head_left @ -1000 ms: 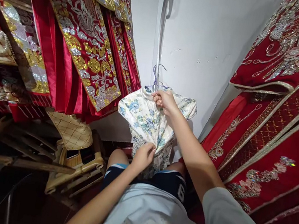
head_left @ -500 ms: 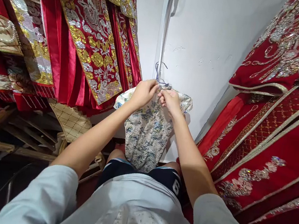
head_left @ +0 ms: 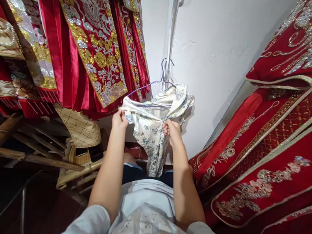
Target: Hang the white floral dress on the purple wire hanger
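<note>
A pale garment with a blue and green pattern hangs in front of me on a thin dark blue wire hanger. Its neck opening is spread, and the hanger's left arm shows bare above the cloth. My left hand pinches the garment's edge at the left shoulder, near the hanger's end. My right hand is closed on the front edge of the garment near its middle. The cloth is stretched between my two hands.
Red robes with gold and silver embroidery hang at the left, and beaded red robes at the right. A bamboo frame stands at the lower left. Behind the hanger are a white wall and a pale vertical strip.
Both hands have left the collar and moved down and apart, my left hand farther left. The garment's neck is now pulled open, and more of the hanger shows.
</note>
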Tool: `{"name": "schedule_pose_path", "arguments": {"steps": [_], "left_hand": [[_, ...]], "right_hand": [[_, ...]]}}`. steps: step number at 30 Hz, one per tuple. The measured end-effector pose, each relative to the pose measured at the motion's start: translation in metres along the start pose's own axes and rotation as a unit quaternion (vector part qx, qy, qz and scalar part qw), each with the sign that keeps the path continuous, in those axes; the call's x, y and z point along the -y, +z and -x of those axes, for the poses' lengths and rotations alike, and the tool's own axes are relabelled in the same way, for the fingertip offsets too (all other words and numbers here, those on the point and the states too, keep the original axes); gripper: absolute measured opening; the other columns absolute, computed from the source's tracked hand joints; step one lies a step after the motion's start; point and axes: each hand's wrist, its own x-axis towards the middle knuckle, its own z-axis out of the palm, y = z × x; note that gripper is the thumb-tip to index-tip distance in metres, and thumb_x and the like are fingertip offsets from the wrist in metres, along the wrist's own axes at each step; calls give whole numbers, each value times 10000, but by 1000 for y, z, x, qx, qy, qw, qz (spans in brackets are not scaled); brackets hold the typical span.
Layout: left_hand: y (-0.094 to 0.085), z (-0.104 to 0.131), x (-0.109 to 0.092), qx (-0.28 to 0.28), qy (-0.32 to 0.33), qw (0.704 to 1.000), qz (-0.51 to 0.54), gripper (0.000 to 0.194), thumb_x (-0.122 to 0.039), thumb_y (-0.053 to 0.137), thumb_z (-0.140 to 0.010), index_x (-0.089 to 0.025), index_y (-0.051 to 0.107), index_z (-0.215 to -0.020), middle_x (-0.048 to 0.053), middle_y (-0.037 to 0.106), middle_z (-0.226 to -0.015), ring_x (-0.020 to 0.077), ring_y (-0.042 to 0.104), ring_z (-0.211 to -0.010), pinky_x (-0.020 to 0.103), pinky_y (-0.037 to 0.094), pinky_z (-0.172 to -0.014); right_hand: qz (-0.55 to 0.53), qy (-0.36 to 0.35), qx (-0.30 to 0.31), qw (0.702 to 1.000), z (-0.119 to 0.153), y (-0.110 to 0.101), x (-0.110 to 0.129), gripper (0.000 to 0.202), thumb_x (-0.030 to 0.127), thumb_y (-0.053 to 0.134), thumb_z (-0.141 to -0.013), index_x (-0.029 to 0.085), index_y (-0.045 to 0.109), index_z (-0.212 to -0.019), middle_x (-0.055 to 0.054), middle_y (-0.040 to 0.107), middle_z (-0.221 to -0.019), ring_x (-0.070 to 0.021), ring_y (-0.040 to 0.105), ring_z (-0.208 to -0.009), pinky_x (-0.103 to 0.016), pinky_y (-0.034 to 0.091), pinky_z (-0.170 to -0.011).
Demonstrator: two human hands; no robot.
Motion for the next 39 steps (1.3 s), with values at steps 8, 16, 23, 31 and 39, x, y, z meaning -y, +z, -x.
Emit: {"name": "schedule_pose_path", "arguments": {"steps": [8, 16, 23, 31, 39], "left_hand": [[39, 76, 31, 7, -147, 988, 50, 395, -544, 437, -981, -205, 465, -782, 7, 547, -688, 155, 604, -723, 323, 484, -700], [91, 88, -26, 111, -53, 987, 104, 292, -491, 659, -833, -204, 620, -861, 22, 647, -860, 167, 625, -836, 276, 489, -796], [102, 98, -40, 191, 54, 980, 7, 304, -479, 620, -901, -225, 712, -1040, 79, 654, -1126, 236, 577, -1119, 328, 437, -994], [52, 91, -4, 458, -75, 858, -220, 688, -737, 323, -921, -178, 711, -1017, 85, 715, -901, 268, 657, -929, 334, 509, -797], [-32, 47, -14, 438, -16, 768, -467, 466, -593, 530, -854, -173, 645, -686, 62, 643, -647, 195, 553, -611, 288, 394, -623]], "right_hand": [[46, 47, 8, 998, 4, -45, -1, 268, 341, 551, -742, 221, 469, -518, 89, 308, -366, -65, 228, -352, -201, 197, -374], [97, 63, 86, 990, 12, -42, 4, 346, 533, 686, -790, 190, 683, -749, -32, 702, -739, -135, 622, -680, -201, 476, -572], [-72, 35, 215, 973, 28, -14, 20, 409, 542, 722, -709, 213, 646, -940, -56, 714, -823, -242, 697, -863, -315, 564, -712], [201, -90, 244, 944, -5, -33, 71, 180, 177, 693, -554, 164, 647, -728, 19, 629, -669, -152, 586, -638, -253, 474, -618], [272, -146, -6, 951, -102, -53, 67, 248, 222, 533, -673, 178, 671, -874, -29, 691, -865, -177, 597, -779, -301, 480, -767]]}}
